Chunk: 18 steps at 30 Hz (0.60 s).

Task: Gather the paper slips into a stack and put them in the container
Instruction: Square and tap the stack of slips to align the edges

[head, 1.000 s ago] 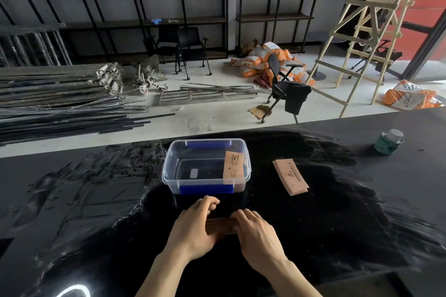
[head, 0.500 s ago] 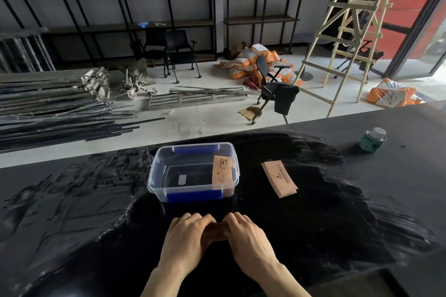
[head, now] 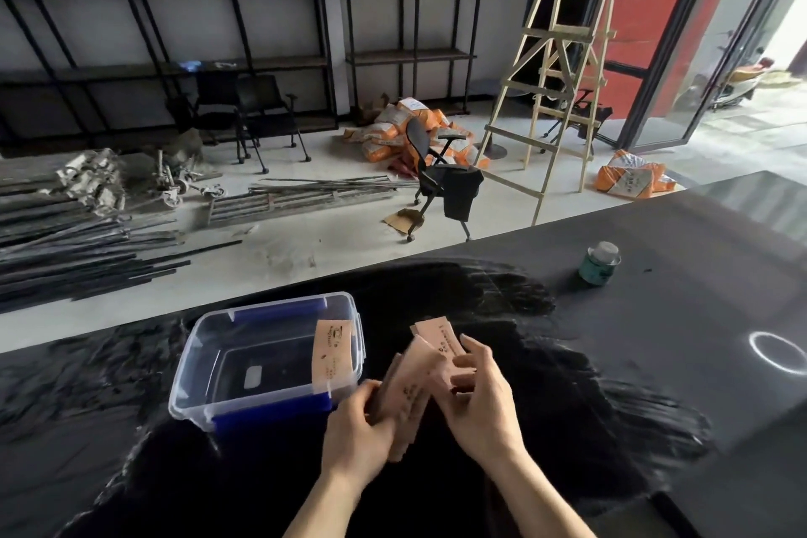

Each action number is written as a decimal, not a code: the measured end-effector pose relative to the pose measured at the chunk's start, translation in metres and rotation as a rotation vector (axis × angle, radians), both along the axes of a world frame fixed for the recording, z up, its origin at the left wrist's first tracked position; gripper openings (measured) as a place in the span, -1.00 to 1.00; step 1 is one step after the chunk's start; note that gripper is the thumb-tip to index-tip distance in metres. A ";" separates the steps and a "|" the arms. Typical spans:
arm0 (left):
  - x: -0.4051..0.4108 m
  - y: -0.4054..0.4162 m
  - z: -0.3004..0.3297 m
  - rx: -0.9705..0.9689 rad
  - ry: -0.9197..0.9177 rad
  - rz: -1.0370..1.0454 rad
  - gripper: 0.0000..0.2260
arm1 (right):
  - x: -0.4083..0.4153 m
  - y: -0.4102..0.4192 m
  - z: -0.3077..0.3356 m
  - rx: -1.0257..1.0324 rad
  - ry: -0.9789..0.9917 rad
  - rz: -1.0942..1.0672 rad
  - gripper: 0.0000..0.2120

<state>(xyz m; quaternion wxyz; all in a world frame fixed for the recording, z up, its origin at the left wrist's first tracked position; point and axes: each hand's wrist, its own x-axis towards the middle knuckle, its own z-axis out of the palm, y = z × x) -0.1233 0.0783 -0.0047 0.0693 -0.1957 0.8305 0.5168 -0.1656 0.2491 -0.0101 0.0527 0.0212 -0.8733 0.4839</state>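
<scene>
While both hands, left and right, each keep a grip on the tan paper slips just right of the clear plastic container on the black table, squaring their edges before lowering should prevent fanning.

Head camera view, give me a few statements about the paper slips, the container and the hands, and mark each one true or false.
1. Both hands hold a bundle of paper slips above the table. True.
2. The container has its lid on. False: it is open, with no lid on it.
3. One slip leans against the container's right wall. True.
4. The green jar stands inside the container. False: it stands on the table, far off to the right.
5. The left hand is resting flat on the table. False: it grips the bundle's lower end, while the right hand holds the upper side.
</scene>
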 end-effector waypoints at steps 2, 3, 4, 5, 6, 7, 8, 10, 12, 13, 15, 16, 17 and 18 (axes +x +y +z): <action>-0.021 0.020 0.001 0.186 -0.036 0.144 -0.85 | -0.016 0.010 0.008 -0.139 -0.187 -0.025 -0.51; -0.030 0.030 0.001 0.262 -0.041 0.194 -0.90 | -0.024 0.014 0.010 -0.187 -0.254 -0.010 -0.58; -0.039 0.039 0.001 0.325 -0.034 0.230 -0.92 | -0.031 0.016 0.011 -0.222 -0.296 0.003 -0.65; -0.048 0.047 0.001 0.369 -0.026 0.254 -0.91 | -0.039 0.017 0.010 -0.250 -0.316 0.004 -0.70; -0.056 0.053 -0.001 0.402 -0.019 0.276 -0.89 | -0.047 0.017 0.008 -0.267 -0.324 -0.008 -0.75; -0.064 0.059 -0.002 0.425 -0.025 0.290 -0.86 | -0.055 0.017 0.007 -0.284 -0.331 -0.029 -0.80; -0.071 0.064 -0.003 0.443 -0.029 0.303 -0.82 | -0.062 0.018 0.006 -0.302 -0.343 -0.050 -0.84; -0.086 0.068 -0.009 0.401 -0.038 0.317 -0.70 | -0.079 0.018 0.002 -0.302 -0.354 -0.077 -0.87; -0.100 0.067 -0.012 0.266 -0.055 0.283 -0.66 | -0.093 0.019 -0.002 -0.231 -0.350 -0.081 -0.85; -0.105 0.066 -0.012 0.193 -0.069 0.258 -0.66 | -0.098 0.019 -0.004 -0.188 -0.352 -0.090 -0.82; -0.115 0.061 -0.018 0.109 -0.097 0.221 -0.62 | -0.106 0.017 -0.010 -0.112 -0.356 -0.115 -0.79; -0.118 0.060 -0.020 0.068 -0.115 0.206 -0.60 | -0.108 0.016 -0.013 -0.075 -0.357 -0.124 -0.80; -0.120 0.060 -0.022 0.025 -0.129 0.199 -0.58 | -0.110 0.014 -0.016 -0.036 -0.359 -0.130 -0.82; -0.122 0.060 -0.024 -0.011 -0.139 0.197 -0.57 | -0.112 0.011 -0.019 0.001 -0.361 -0.134 -0.82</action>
